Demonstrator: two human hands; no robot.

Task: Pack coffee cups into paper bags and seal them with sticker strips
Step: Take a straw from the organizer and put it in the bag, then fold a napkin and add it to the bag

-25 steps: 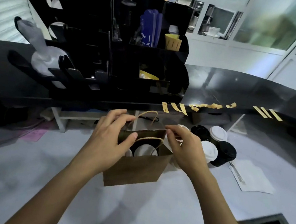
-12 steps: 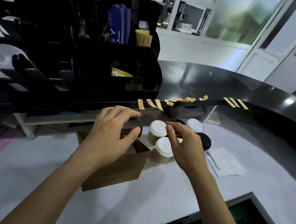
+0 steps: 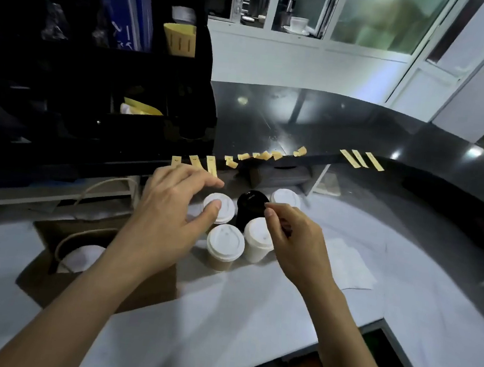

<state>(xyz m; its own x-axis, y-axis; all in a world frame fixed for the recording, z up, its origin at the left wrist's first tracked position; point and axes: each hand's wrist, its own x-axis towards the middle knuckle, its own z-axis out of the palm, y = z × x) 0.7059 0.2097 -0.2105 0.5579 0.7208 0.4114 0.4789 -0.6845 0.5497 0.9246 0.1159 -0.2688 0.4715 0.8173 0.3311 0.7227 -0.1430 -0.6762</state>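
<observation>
Paper bag (image 3: pixel 90 275) stands at the left of the white counter (image 3: pixel 221 315), open at the top, its twine handles (image 3: pixel 106 187) arched up and 1 white-lidded cup (image 3: pixel 80 257) showing inside. Above the bag's right side hovers the left hand (image 3: pixel 168 214), fingers spread and loosely extended, holding nothing — its thumb lies over the lid of the nearest white-lidded cup (image 3: pixel 219 208), though contact cannot be told. Behind it, yellow sticker strips (image 3: pixel 211 165) hang in a row along the edge of the black upper counter (image 3: pixel 315 125), with 3 more strips (image 3: pixel 361 159) farther right. A cluster of cups stands just right of the bag: 2 more white-lidded ones in front (image 3: pixel 224 245), a black cup (image 3: pixel 251 209) behind them, another white lid (image 3: pixel 285 198) at the back. The right hand (image 3: pixel 294 242) hovers over this cluster — thumb and forefinger pinched together; whether they hold anything cannot be told. A white napkin (image 3: pixel 348 264) lies to its right.
</observation>
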